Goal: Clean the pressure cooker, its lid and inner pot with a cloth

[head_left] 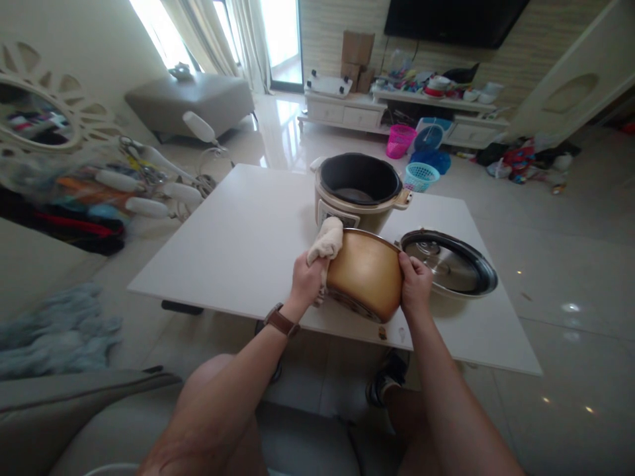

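A gold-coloured inner pot [367,274] is held tilted over the front edge of the table, its underside partly turned toward me. My left hand [306,279] is closed on a cream cloth [327,241], which lies against the pot's left side and rim. On the right, my right hand [415,281] grips the pot's rim and wall, thumb toward me. Just behind the pot stands the cooker body [357,211], uncovered, with a dark interior and a control panel on its front. The cooker's lid [451,262] lies inner side up beside my right hand.
The white table [223,244] carries these things. Beyond it are a pink basket [401,141], a light blue basket [421,176] and a low TV cabinet [342,114]. A lamp with several white shades [149,206] stands left. My legs are below the table's front edge.
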`<state>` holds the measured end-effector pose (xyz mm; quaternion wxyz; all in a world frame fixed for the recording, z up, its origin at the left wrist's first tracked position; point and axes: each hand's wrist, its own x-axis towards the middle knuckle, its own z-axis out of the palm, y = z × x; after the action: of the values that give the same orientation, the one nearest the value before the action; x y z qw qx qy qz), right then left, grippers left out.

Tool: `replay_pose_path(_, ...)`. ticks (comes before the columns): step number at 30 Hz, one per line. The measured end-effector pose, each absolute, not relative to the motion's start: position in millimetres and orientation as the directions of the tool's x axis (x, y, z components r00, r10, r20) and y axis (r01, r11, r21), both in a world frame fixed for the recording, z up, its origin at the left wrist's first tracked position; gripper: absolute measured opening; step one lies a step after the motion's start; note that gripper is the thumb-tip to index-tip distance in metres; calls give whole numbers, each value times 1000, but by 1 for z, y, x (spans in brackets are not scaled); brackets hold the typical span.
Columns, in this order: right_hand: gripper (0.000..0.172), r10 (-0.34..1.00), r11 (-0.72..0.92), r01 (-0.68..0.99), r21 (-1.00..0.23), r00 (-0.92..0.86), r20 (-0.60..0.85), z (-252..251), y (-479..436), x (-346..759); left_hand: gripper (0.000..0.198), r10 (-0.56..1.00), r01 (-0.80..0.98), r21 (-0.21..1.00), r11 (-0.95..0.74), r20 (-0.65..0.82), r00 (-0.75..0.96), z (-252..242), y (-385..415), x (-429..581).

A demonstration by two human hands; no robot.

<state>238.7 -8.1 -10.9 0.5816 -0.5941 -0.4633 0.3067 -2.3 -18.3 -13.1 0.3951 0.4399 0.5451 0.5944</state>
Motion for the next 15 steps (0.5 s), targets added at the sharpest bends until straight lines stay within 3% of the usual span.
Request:
replay_pose_path(4,70,906,102,169,-980,391,162,-12,-8,239,28,899,-274,950,151,-247,-362,-23,-8,-5)
replay_pose_path(7,69,906,101,155,-983,393,155,-15,-7,241,31,852,-374,888,268,-400,-339,-29,-1,-8)
replay_pose_path(10,67,907,99,121,-988,397,140,-20,-7,244,30,879,-318,923,215,-325,-349,-27,-1,-7)
replay_pose_path(15,66,909,95,88,-992,399,122,-27,-5,245,26,949,-1,996,-93,88,-302,-13,-9,-6)
